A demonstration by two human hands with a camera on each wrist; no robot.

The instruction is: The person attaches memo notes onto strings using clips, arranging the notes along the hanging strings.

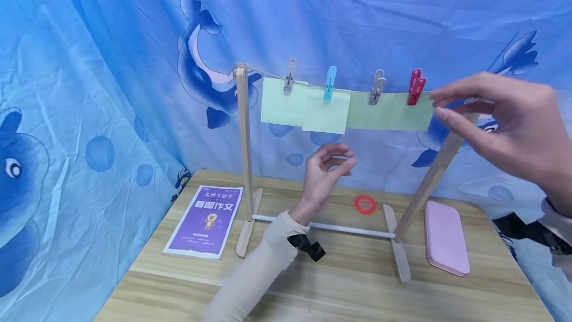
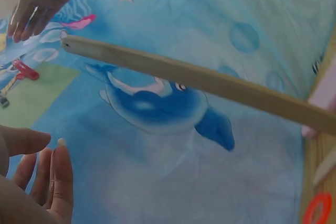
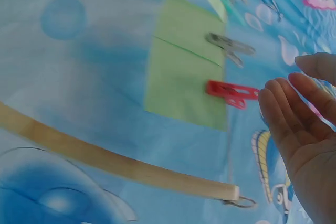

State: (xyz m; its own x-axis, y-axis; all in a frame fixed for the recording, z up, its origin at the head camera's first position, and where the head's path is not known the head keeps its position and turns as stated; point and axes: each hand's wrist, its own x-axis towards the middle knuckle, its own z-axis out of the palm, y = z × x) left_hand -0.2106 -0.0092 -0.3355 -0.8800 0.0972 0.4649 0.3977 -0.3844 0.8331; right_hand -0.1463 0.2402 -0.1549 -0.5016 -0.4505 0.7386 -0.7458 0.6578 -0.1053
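Note:
My left hand (image 1: 325, 175) hovers below the hanging papers with its fingers loosely bent and nothing in them. To the right of the red clothespin (image 1: 416, 87) is my right hand (image 1: 514, 123); thumb and index finger stand apart, holding nothing. A string on a wooden stand (image 1: 245, 148) bears green sheets of paper (image 1: 326, 113), fastened by the red pin, a light blue clothespin (image 1: 330, 83) and two grey ones, the left grey clothespin (image 1: 290, 76) and the right grey clothespin (image 1: 377, 87). In the right wrist view, the right fingertips appear close to the red clothespin (image 3: 231, 92).
A purple booklet (image 1: 205, 222) lies left of the stand on the wooden table (image 1: 187, 292). Behind the white crossbar (image 1: 348, 230) is an orange-red ring (image 1: 365, 204), and a pink case (image 1: 447, 237) lies at the right. A blue sea-themed curtain (image 1: 134, 63) hangs behind.

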